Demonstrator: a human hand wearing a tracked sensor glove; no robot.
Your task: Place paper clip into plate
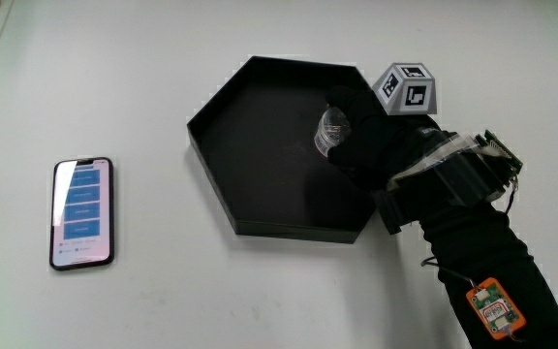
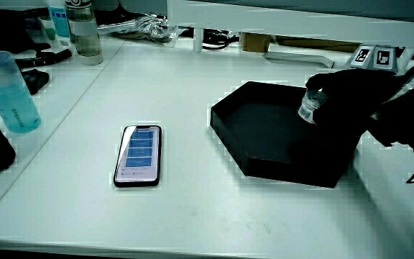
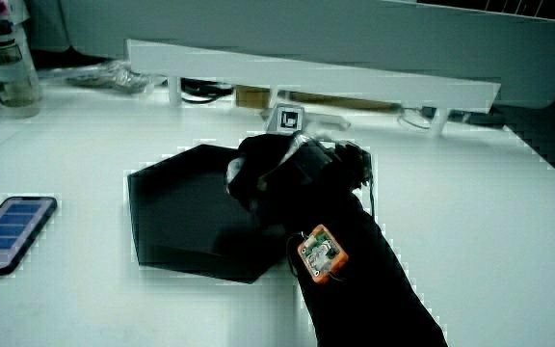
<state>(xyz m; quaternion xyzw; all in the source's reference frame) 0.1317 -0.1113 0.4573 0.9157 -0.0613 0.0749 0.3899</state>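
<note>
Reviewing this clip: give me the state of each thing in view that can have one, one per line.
hand: over the tray, fingers curled on a small clear container.
small clear container: held above the tray floor, not set down.
black hexagonal tray: on the table, nothing resting in it.
phone: flat on the table beside the tray, screen lit.

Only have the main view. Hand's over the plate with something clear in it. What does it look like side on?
Observer: A small clear container with a band near its base, not a loose clip. The hand grips its upper part over the plate.
Operator: Resting on the plate floor?
Observer: In a side view its base looks held just above the floor; not certain.
Operator: Anything outside my crop?
Observer: A blue bottle stands near the table's edge, farther from the plate than the phone.
</note>
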